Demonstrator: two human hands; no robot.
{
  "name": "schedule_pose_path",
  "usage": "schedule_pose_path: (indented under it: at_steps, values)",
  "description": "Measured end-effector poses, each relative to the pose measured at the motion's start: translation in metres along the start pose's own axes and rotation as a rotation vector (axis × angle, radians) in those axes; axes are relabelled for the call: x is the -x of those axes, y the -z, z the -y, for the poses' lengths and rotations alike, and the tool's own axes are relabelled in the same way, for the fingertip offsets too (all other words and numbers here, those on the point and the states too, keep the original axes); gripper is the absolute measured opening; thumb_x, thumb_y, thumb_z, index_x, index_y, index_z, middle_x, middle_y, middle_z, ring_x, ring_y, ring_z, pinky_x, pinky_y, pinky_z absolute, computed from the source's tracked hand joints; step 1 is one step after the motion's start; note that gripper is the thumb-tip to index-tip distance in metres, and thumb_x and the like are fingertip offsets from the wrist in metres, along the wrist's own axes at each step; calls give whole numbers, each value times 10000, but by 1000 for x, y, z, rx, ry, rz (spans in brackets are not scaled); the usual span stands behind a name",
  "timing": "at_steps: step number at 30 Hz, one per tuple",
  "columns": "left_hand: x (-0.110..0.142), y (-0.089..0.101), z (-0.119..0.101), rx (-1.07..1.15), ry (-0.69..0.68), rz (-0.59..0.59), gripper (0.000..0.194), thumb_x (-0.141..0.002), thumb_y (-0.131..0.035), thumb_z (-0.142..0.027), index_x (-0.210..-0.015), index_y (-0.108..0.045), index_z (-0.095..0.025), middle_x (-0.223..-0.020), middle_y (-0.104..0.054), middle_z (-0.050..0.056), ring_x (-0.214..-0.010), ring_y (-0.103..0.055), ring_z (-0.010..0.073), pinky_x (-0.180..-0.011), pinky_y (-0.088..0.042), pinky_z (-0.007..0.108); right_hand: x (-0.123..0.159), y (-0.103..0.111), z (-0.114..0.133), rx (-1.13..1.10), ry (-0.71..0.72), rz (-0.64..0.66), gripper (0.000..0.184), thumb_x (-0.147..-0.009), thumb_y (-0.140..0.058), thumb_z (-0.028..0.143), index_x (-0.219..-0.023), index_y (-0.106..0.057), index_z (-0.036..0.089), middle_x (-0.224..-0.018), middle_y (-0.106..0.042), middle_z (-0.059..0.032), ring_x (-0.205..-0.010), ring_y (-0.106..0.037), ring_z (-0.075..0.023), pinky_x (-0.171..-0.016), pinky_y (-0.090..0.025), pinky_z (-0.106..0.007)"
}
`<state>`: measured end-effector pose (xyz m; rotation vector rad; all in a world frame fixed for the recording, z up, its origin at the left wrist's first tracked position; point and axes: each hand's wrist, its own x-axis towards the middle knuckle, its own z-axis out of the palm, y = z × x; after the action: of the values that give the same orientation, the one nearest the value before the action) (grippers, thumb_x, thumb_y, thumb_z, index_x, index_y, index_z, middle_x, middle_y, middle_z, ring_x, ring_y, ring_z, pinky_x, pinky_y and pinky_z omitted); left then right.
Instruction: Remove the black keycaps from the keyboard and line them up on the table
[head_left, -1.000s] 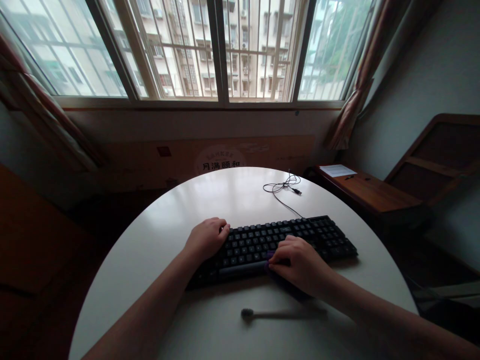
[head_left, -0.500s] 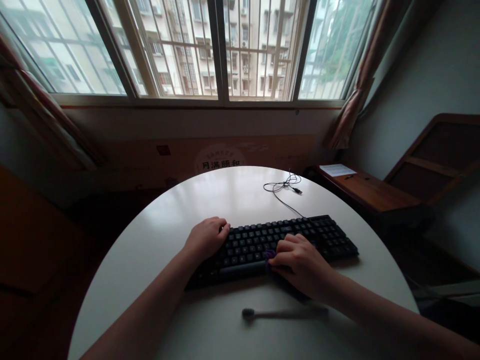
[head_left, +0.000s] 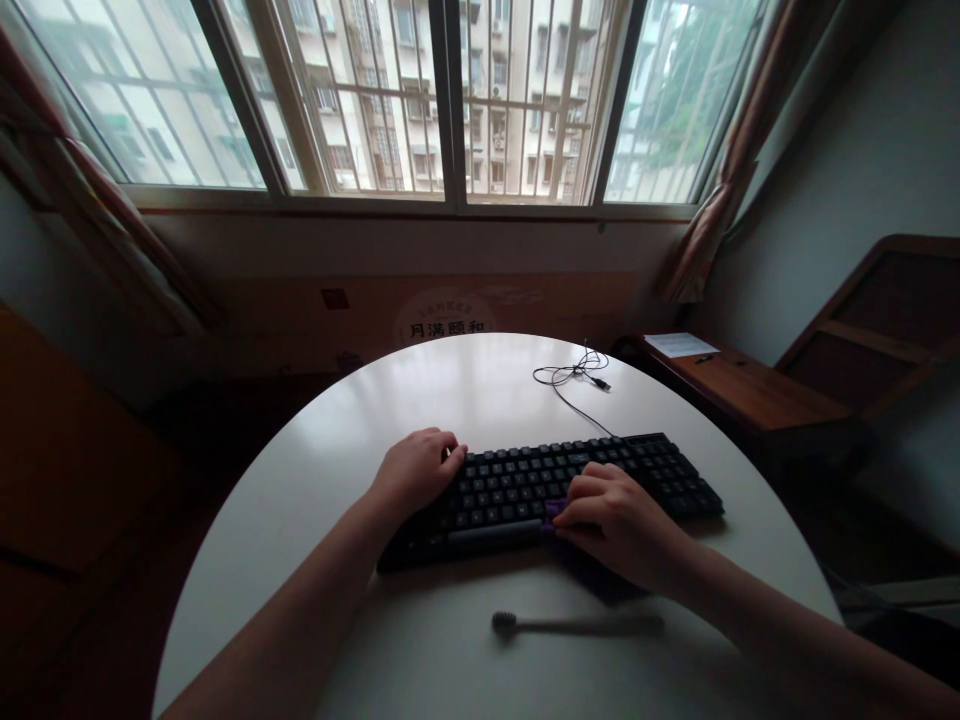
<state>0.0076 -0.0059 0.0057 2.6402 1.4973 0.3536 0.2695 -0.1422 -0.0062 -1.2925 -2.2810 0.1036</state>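
Observation:
A black keyboard (head_left: 502, 487) lies slightly askew on the white round table (head_left: 420, 400). My left hand (head_left: 424, 468) is closed around its left end, the thumb resting at the edge of the keys. With pinched fingers, my right hand (head_left: 619, 520) presses a purple cloth (head_left: 553, 512) onto the keyboard by the right end of the space bar. Part of the cloth hangs below that hand over the front edge, dark and partly hidden. A toothbrush (head_left: 577, 626) lies in front of the keyboard, its bristles pointing left.
The keyboard's cable (head_left: 574, 372) sits loosely coiled behind it, ending in a USB plug. To the right stands a wooden bench (head_left: 780, 385) with a sheet of paper (head_left: 681, 345) on it. A barred window (head_left: 450, 110) and a large printed box (head_left: 555, 305) are beyond the table.
The right hand and the purple cloth have slid slightly right along the space bar. My left hand keeps its hold, and the whole view has shifted a little.

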Motion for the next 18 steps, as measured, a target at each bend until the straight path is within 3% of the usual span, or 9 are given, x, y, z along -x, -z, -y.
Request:
schedule_pose_path:
  at_steps: [8, 18]
  values:
    - [-4, -3, 23, 27, -10, 42, 403, -923, -387, -450, -753, -661, -209, -831, -691, 64, -760, -608, 211, -638, -393, 296, -4, -18, 8, -72, 96, -74, 172, -894, -635, 275, -764, -739, 232, -748, -636, -18, -759, -508, -157, -749, -376, -308]
    - [-5, -11, 21, 42, 74, 43, 388, -897, -414, -471, -802, -699, -226, -822, -718, 56, -789, -636, 230, -619, -395, 300, -17, -25, 25, 89, 121, -5, 228, -920, -595, 264, -730, -712, 218, -740, -644, -13, -744, -507, -151, -714, -318, -301]
